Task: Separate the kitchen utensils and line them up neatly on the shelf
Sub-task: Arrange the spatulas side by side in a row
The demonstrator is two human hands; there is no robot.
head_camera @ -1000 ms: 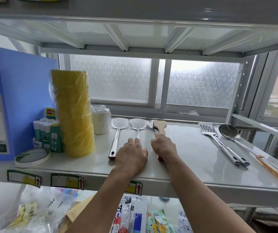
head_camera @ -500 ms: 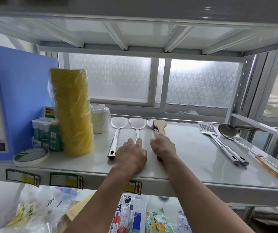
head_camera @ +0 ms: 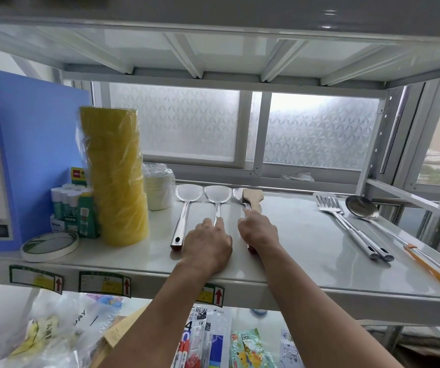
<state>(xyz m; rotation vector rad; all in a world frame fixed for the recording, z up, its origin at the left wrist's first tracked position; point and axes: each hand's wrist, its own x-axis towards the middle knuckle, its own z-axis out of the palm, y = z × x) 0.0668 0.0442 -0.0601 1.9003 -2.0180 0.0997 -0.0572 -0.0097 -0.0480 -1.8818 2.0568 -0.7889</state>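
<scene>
The shelf is carrying the utensils in a row. The left hand is lying palm-down, fingers fairly straight, on a steel spatula. The right hand is covering the handles of the wooden spatula and the steel spoon; I cannot tell whether it is gripping them.

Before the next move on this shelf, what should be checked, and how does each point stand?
1. Left steel spatula and second steel spatula parallel and apart: ok.
2. Steel spoon and wooden spatula separated: not ok, their heads overlap.
3. Right hand grip on that pair: cannot tell, the hand hides the handles.
4. Left hand rests over the second steel spatula's handle: ok.
5. Slotted turner and ladle lined up: not ok, they lie slanted and bunched.
6. Bare shelf beside the wooden spatula: ok.
</scene>
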